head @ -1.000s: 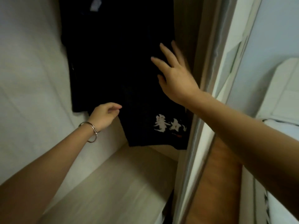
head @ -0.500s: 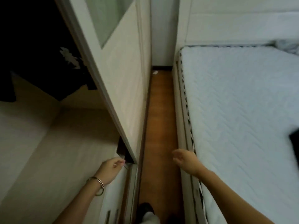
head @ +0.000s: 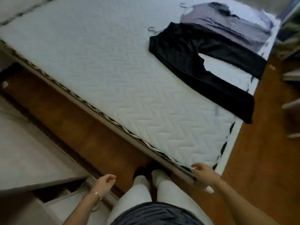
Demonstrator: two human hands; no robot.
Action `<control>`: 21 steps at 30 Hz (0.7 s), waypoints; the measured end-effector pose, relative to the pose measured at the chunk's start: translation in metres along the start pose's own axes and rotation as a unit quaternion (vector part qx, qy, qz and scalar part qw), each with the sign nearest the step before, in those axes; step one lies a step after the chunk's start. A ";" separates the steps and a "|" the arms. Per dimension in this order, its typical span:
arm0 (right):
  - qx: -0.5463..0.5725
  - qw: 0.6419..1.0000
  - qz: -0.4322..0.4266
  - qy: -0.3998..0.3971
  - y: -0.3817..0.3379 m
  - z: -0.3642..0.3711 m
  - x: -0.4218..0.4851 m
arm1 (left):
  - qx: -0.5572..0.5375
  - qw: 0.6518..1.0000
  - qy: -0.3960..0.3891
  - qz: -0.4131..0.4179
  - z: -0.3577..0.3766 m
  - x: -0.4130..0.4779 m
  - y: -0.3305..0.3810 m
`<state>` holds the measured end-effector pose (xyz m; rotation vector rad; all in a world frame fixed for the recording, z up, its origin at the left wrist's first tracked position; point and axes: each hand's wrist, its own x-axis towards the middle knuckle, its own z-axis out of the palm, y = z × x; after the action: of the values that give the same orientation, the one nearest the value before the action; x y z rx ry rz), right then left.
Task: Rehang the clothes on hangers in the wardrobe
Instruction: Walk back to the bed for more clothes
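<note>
The mattress (head: 113,65) was covered in matt quilted cloth. The floor (head: 90,127) was laid in smooth wood. The trousers (head: 186,56) were cut from faintly glossy black cloth.

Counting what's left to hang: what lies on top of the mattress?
Black trousers and, beyond them, a grey garment, each with a hanger hook poking out. The rest of each hanger is covered by cloth.

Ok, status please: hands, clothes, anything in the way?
Left hand, right hand empty. Black trousers, grey garment lie on mattress. Nothing in the way.

A white quilted mattress (head: 113,70) lies beside a strip of brown wooden floor (head: 90,127).
</note>
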<state>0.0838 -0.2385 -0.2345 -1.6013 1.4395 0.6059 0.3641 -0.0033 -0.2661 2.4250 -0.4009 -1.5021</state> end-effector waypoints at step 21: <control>0.569 0.777 0.253 0.093 0.231 0.132 -0.127 | 0.291 0.941 -0.095 0.141 0.154 -0.008 0.129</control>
<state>-0.1391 -0.0473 -0.2612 -0.2972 1.8434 -0.2077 0.2095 -0.1315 -0.2793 2.4697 -1.3418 -1.6582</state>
